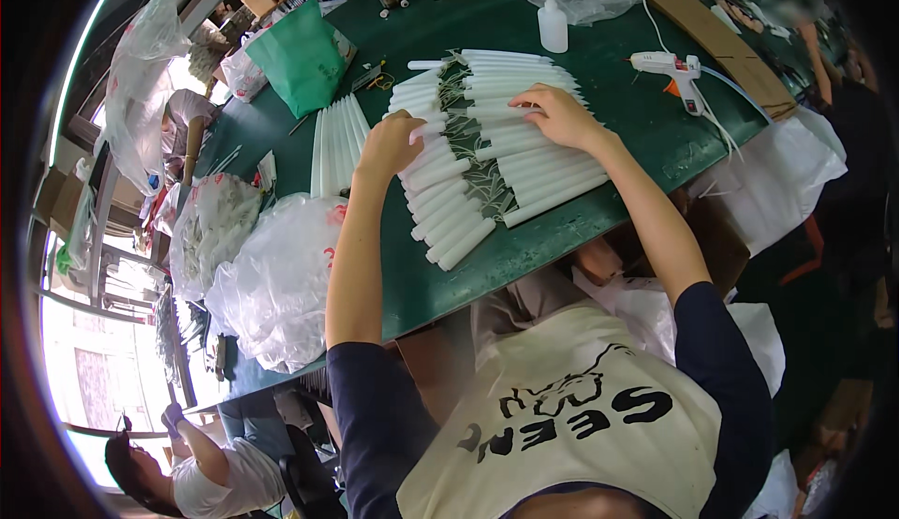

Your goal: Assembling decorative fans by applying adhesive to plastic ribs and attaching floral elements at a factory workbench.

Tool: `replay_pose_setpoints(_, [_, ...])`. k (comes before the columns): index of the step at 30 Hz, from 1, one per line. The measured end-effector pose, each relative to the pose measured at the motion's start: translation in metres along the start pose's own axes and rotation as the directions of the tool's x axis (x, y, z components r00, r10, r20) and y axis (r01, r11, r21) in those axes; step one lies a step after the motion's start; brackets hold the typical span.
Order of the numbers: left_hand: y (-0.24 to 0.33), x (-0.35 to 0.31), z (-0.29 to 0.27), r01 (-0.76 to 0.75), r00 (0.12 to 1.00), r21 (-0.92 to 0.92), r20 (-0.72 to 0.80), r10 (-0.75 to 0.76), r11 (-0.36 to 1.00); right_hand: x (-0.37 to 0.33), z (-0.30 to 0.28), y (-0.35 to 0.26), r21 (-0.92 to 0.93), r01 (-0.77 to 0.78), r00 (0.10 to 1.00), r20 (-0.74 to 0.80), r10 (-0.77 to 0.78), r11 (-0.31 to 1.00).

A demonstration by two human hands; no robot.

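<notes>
Two facing rows of white candle-like sticks lie on the green table, a left row point(433, 175) and a right row point(538, 168). Thin pale wires point(487, 187) fill the gap between them. My left hand point(391, 145) is at the outer side of the left row, its fingers curled round one white stick point(427, 130). Over the right row, my right hand point(559, 118) has its fingers bent and apart, the tips close to the sticks' inner ends. Whether those tips touch a stick is hard to see.
More white sticks point(335, 149) lie left of my left hand, near clear plastic bags point(276, 276) and a green bag point(302, 56). A hot glue gun point(670, 72) with cords lies at the right; a white squeeze bottle point(552, 28) stands behind. Another person point(220, 467) is at lower left.
</notes>
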State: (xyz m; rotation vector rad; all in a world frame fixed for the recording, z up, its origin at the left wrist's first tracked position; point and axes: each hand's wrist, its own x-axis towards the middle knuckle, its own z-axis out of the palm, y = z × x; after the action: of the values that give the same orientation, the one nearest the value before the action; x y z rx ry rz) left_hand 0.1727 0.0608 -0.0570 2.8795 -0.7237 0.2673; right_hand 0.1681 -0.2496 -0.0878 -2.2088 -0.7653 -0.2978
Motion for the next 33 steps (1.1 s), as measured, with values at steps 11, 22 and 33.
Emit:
replay_pose_setpoints(11, [0.008,-0.004,-0.016,-0.039,0.996,-0.044,-0.076,0.036,0.998,-0.004,-0.009,-0.009,-0.011,0.07,0.997,-0.014,-0.07,0.997])
replay_pose_setpoints(22, [0.119,-0.065,-0.082,-0.042,0.986,-0.181,-0.163,0.012,0.982,-0.044,-0.042,-0.086,-0.008,0.128,0.979,-0.16,-0.128,0.992])
replay_pose_setpoints(33, [0.145,-0.067,-0.085,-0.318,0.856,-0.517,-0.517,0.006,0.795,-0.062,-0.04,-0.119,0.176,0.244,0.969,-0.075,-0.234,0.954])
